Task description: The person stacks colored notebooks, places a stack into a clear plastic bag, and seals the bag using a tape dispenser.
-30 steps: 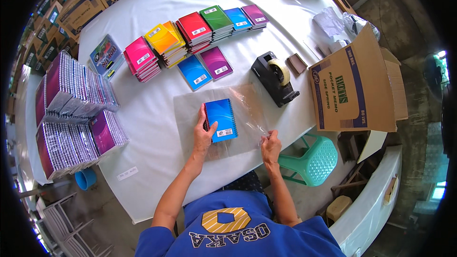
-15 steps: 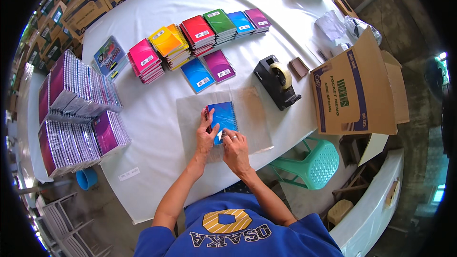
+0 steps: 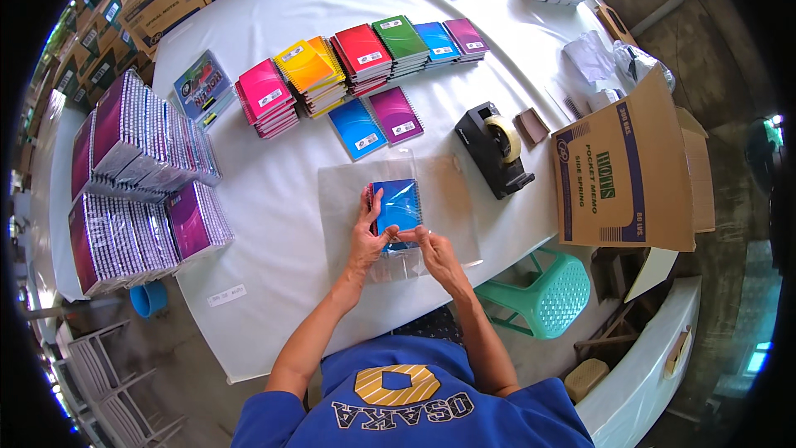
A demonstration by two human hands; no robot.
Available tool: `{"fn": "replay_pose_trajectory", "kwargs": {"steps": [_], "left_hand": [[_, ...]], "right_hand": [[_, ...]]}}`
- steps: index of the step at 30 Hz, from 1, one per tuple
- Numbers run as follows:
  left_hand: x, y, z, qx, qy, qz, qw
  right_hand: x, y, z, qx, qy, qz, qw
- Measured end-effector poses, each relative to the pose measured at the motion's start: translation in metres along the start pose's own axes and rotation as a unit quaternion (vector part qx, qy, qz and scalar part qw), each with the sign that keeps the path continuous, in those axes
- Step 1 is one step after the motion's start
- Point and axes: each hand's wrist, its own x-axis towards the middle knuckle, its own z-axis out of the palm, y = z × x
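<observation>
A blue spiral notebook [image 3: 400, 202] lies on top of a small stack, with pinkish edges showing at its left side. Beneath it, a sheet of clear plastic [image 3: 452, 191] is spread on the white-covered table. My left hand [image 3: 365, 242] grips the stack along its left edge, fingers at the side and thumb near the lower front. My right hand [image 3: 438, 255] is at the stack's lower right, its index finger and thumb pinched close to my left thumb; what they hold is too small to tell. Just beyond the sheet lie a loose blue notebook [image 3: 356, 129] and a purple notebook [image 3: 395, 114].
Stacks of pink [image 3: 265, 93], yellow [image 3: 305, 68], red [image 3: 361, 50] and green notebooks [image 3: 400, 36] line the far side. Wrapped notebook bundles [image 3: 141, 145] stand left. A black tape dispenser [image 3: 489, 149], an open carton [image 3: 618, 170] and a green stool [image 3: 547, 294] are right.
My right hand has drawn back rightward from the notebook's lower front, its index finger now stretched toward my left thumb. My left hand keeps its grip on the stack. The view has shifted slightly.
</observation>
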Motion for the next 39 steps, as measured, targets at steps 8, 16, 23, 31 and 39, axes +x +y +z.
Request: {"fn": "replay_pose_trajectory", "kwargs": {"steps": [8,16,23,31,39], "left_hand": [[-0.001,-0.004,-0.004,-0.02,0.004,-0.006,1.0],[-0.002,-0.011,-0.002,0.007,-0.011,0.032,0.999],[0.001,-0.005,0.003,-0.078,-0.008,0.001,0.997],[-0.002,-0.01,-0.004,0.041,-0.012,-0.001,0.999],[-0.002,-0.009,0.01,-0.113,0.024,-0.026,0.993]], "right_hand": [[-0.016,-0.003,-0.007,0.164,0.179,-0.054,0.969],[-0.046,0.073,-0.057,-0.197,0.494,-0.016,0.846],[0.026,0.058,-0.031,-0.302,0.227,-0.196,0.905],[0.104,-0.031,-0.081,-0.307,0.115,-0.275,0.904],[0.212,-0.052,-0.068,-0.234,-0.174,-0.237,0.927]]}}
